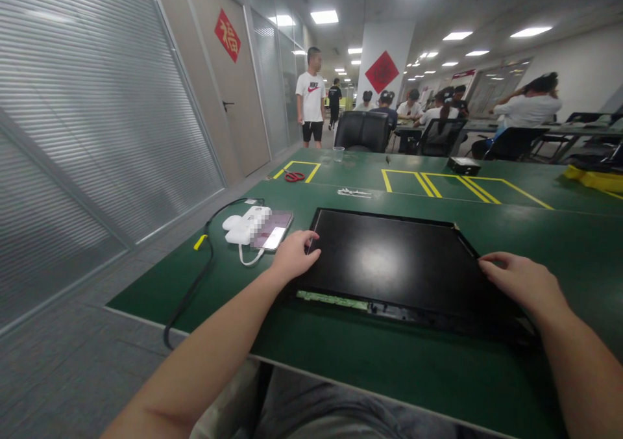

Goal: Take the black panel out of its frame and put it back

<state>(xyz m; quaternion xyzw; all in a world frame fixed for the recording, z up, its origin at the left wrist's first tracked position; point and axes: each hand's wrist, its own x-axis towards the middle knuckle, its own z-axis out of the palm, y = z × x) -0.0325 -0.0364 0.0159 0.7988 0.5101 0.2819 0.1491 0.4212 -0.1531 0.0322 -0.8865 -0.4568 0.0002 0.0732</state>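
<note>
A flat black panel lies on the green table, with a strip of green circuit board showing along its near edge. My left hand rests on the panel's left edge, fingers curled over the rim. On the panel's right edge sits my right hand, its fingers laid flat and slightly bent over it. Both hands touch the panel; neither lifts it.
Left of the panel lie a phone, white chargers and a black cable. Farther back are red scissors, a clear cup, a small black box and yellow tape outlines. People sit and stand beyond the table.
</note>
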